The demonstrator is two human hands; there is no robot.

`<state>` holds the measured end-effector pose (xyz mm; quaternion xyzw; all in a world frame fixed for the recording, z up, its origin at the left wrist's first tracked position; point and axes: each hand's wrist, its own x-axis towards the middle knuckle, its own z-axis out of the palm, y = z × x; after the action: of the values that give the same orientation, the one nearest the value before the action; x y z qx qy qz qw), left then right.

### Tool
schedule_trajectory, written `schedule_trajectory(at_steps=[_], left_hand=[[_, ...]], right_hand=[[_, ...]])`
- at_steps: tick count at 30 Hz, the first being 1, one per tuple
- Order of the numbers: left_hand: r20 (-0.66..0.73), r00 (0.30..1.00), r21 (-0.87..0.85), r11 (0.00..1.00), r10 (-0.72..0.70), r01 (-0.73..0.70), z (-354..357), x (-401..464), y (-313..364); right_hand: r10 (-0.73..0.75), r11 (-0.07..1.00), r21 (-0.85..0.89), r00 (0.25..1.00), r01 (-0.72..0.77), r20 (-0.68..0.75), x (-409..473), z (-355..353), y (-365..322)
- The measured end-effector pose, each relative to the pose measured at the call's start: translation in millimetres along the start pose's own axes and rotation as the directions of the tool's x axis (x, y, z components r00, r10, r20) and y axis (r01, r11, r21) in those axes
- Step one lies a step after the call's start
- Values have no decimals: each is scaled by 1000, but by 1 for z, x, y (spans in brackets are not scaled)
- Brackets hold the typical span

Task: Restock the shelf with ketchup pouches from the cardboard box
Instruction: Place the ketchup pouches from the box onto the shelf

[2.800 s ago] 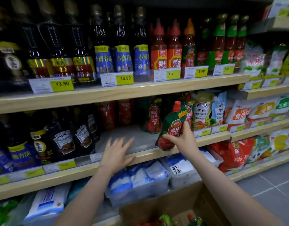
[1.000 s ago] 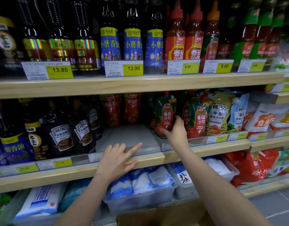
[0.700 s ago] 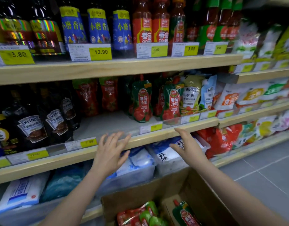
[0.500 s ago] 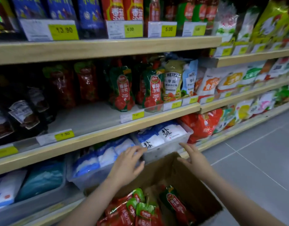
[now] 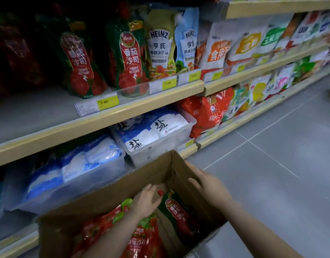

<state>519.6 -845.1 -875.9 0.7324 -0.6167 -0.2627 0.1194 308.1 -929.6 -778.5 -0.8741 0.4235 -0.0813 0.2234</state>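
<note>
Both hands are down in the cardboard box (image 5: 108, 200), which sits on the floor in front of the shelf (image 5: 108, 120), top open. Left hand (image 5: 146, 202) reaches into the middle of the box w/ fingers fairly straight, spread, tips next to the red cap of a single ketchup pouch (image 5: 177, 213); can't tell if they actually touch it, but nothing is gripped, so that hand is loose. Right hand (image 5: 209, 185) is over the box's right wall near the far corner, fingers relaxed & slightly bent, holding nothing; contact w/ the cardboard isn't clear. The single pouch lies in the right part of the box, tilted, long axis running diagonally: red cap end points up-left toward the far wall and the left hand, bottom end points down-right toward the near right corner, label side facing up. Left of it, under the left forearm, is a pile of more pouches (image 5: 141, 237), red w/ green tops, lying flat and overlapping; exact direction of each is hard to read. On the shelf, two stocked pouches (image 5: 130, 56) stand upright, caps up, labels facing out, behind the price tags (image 5: 106, 104), w/ bare shelf surface to their left. Heinz pouches (image 5: 160, 43) stand just right of them. Salt bags (image 5: 156, 131) fill the bins on the lower level.
</note>
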Motion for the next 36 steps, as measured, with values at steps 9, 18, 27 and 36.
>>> schedule_trajectory(at_steps=[9,18,27,36], left_hand=[[113,956,268,935,-271,233,56,26,-4],[155,856,-29,864,-493,503,54,45,-2],[210,800,33,821,-563,569,61,53,9],[133,876,-530,714,-464,458,53,44,8]], right_hand=[[30,999,-34,999,-31,-19,0,2,7],[34,999,-10,999,-35,-18,3,10,13],[54,998,32,998,-53,-20,6,13,19],[48,999,2,998,-48,-38,6,16,22]])
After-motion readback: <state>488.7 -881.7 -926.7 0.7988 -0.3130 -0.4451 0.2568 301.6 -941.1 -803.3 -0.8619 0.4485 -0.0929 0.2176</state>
